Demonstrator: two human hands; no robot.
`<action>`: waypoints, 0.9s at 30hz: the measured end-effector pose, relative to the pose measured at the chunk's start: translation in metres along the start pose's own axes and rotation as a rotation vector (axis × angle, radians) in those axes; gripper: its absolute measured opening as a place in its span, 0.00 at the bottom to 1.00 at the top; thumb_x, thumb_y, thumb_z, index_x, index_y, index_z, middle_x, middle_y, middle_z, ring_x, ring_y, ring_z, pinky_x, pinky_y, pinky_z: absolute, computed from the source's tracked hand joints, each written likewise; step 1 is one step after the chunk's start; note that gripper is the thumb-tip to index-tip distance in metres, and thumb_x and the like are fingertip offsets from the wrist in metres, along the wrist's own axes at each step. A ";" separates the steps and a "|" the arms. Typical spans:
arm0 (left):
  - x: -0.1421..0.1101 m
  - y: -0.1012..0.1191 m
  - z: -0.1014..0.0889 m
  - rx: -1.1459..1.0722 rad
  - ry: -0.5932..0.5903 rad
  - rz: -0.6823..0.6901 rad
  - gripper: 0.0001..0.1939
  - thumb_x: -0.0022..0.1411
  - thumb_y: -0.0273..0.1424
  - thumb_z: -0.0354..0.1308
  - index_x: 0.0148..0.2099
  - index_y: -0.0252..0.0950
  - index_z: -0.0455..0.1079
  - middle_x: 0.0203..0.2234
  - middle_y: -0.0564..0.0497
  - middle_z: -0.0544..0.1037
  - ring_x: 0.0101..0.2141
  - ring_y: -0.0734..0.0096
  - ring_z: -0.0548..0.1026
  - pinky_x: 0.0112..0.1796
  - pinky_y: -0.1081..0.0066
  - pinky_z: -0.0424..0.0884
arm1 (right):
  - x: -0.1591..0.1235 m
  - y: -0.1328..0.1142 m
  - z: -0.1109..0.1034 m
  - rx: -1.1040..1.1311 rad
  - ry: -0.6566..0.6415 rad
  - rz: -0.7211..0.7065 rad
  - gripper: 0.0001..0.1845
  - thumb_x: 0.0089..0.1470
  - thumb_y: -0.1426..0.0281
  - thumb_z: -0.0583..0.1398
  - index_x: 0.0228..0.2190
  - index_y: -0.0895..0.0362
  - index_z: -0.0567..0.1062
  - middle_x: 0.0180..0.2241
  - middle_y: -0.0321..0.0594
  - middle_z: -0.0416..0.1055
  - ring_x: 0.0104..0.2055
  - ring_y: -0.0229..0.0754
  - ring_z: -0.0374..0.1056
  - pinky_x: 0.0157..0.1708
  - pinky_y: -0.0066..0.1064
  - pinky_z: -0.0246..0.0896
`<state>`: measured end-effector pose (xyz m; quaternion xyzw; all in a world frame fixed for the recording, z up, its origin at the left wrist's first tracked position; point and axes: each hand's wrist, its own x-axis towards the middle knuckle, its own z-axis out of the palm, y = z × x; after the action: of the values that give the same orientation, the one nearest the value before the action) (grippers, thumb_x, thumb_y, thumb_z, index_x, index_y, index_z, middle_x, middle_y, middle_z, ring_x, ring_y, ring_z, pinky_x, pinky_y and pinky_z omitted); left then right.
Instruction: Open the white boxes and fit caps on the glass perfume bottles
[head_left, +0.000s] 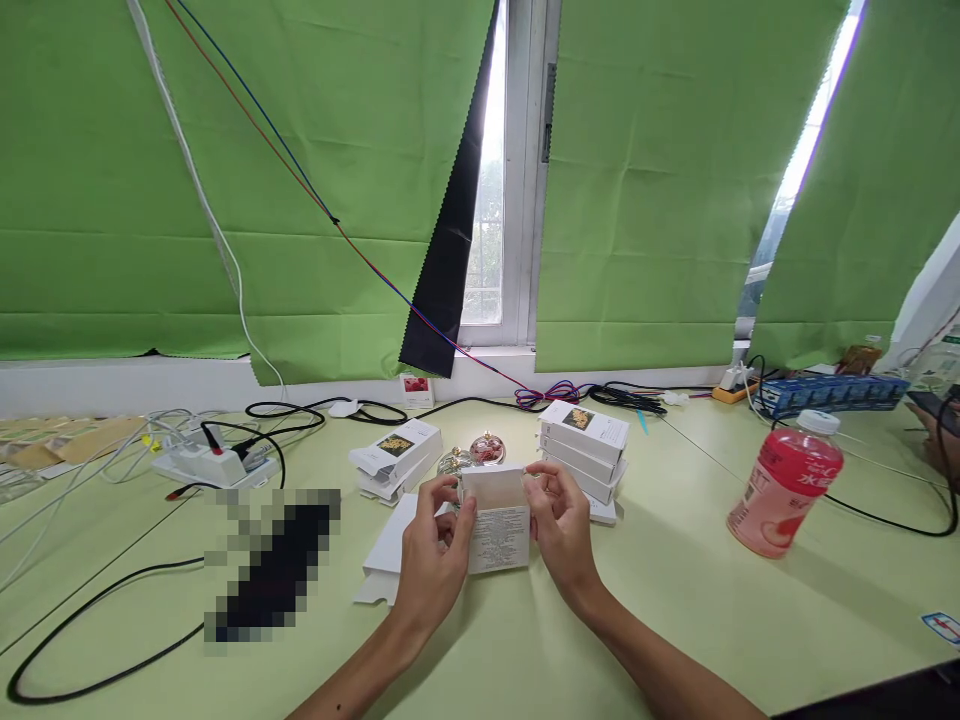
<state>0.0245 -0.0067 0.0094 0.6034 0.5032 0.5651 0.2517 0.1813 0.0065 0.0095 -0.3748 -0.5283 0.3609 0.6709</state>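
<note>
Upright on the table in front of me is a small white cardboard box (499, 540) with printed text on the side facing me. My left hand (436, 560) grips its left edge, thumb on the near face. At the upper right edge, by the top flap, the fingers of my right hand (562, 530) are pinched. Behind the box lie round ornaments, one with a red pattern (487, 449). Another white carton (386, 550) with an open flap lies partly behind my left hand. Whether anything is inside the held box cannot be seen.
White boxes are stacked at left (397, 450) and right (585, 440). A pink drink bottle (787, 485) stands farther right. To the left are a power strip (217, 460), tangled cables and a pixelated dark object (277, 575). Green curtains (675, 180) hang behind; part of another person's hand (946, 430) shows at far right.
</note>
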 end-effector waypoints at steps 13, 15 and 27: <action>0.000 0.002 0.000 0.095 -0.084 0.017 0.18 0.68 0.48 0.50 0.49 0.40 0.61 0.38 0.51 0.74 0.21 0.76 0.70 0.21 0.74 0.63 | 0.001 0.001 0.001 -0.245 -0.021 -0.076 0.11 0.57 0.62 0.60 0.39 0.56 0.71 0.23 0.27 0.55 0.22 0.34 0.55 0.22 0.25 0.52; -0.001 0.001 0.000 0.095 -0.091 0.014 0.18 0.68 0.48 0.49 0.49 0.41 0.60 0.39 0.50 0.74 0.22 0.74 0.72 0.22 0.74 0.64 | 0.002 0.002 0.001 -0.244 -0.016 -0.077 0.11 0.59 0.62 0.57 0.38 0.56 0.71 0.23 0.28 0.56 0.22 0.35 0.55 0.22 0.26 0.52; -0.002 0.000 -0.001 0.090 -0.110 -0.027 0.17 0.68 0.48 0.47 0.47 0.41 0.62 0.24 0.57 0.72 0.18 0.73 0.65 0.21 0.74 0.60 | 0.002 0.002 -0.001 -0.344 0.010 -0.033 0.14 0.60 0.65 0.50 0.39 0.56 0.73 0.26 0.35 0.69 0.23 0.40 0.61 0.25 0.30 0.54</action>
<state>0.0242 -0.0086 0.0091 0.6376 0.5216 0.5043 0.2592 0.1822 0.0095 0.0085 -0.4773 -0.5849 0.2523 0.6054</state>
